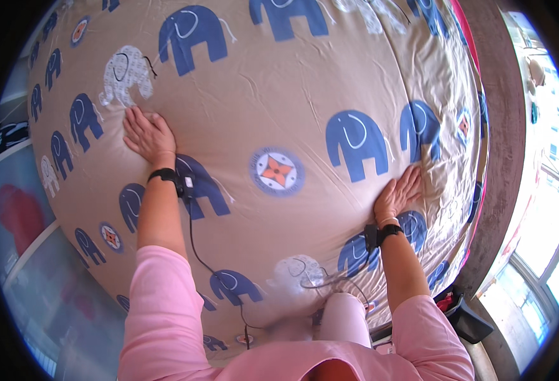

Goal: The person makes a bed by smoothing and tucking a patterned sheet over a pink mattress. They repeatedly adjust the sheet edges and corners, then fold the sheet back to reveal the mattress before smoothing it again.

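A beige bed sheet printed with blue and white elephants spreads over the bed before me. My left hand lies palm down on the sheet, just below a white elephant print, fingers slightly apart. Farther right, my right hand presses flat against it beside two blue elephants. Creases run past that hand, and the cloth is more rumpled along the right side. Both wrists carry black bands with small devices and cables. Neither hand holds anything.
A brown ledge borders the bed's right side, with a bright window beyond. At lower right sits a black bin. Glossy wardrobe-like panels stand on the left. My knee rests against the bed's near part, and cables trail over the sheet.
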Demonstrator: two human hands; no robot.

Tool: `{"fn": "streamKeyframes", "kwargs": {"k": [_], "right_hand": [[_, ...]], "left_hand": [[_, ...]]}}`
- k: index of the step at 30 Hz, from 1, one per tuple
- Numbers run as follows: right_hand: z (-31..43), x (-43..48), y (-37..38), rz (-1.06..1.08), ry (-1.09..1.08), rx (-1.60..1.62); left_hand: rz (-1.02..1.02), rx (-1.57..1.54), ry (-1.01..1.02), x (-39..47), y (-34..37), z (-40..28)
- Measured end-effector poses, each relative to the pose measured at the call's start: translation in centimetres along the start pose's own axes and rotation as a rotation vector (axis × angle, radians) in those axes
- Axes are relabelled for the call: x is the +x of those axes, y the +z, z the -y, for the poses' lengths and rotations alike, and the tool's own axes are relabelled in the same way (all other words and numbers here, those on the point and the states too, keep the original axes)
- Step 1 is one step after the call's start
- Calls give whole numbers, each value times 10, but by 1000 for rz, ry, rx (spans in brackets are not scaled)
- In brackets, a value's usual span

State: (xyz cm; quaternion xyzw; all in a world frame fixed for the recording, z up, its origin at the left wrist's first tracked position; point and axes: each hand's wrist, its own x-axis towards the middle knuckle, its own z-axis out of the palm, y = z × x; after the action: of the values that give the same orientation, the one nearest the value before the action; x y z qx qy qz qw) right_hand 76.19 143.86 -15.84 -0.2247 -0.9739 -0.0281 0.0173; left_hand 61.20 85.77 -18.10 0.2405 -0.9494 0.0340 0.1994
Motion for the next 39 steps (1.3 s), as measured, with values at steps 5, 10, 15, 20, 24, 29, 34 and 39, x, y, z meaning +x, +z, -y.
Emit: {"fn": "streamKeyframes", "kwargs": {"k": [5,10,15,20,24,29,34,39], "right_hand": [[3,0,-10,8,-11,89],[4,1,-8,-25,1,136],[0,0,-10,-39,-50,167],[-1,0,-9,-87,-68,210],[-1,1,-4,-115,-84,224],[-8,1,15,-190,-91,167],[-25,21,47,-209,-108,201],[-27,-20,2,-136,-347,495]], "left_hand": [[9,36,9,-1,14,12],[257,11,58,-11,3,28],[656,44,180,-140,-98,54],[665,0,137,-371,-260,60],[827,68,-150,-501,-316,41],[605,-15,-223,-550,-296,44],[445,-137,-172,-559,-284,58],[366,-153,-155,-561,-280,57]]}}
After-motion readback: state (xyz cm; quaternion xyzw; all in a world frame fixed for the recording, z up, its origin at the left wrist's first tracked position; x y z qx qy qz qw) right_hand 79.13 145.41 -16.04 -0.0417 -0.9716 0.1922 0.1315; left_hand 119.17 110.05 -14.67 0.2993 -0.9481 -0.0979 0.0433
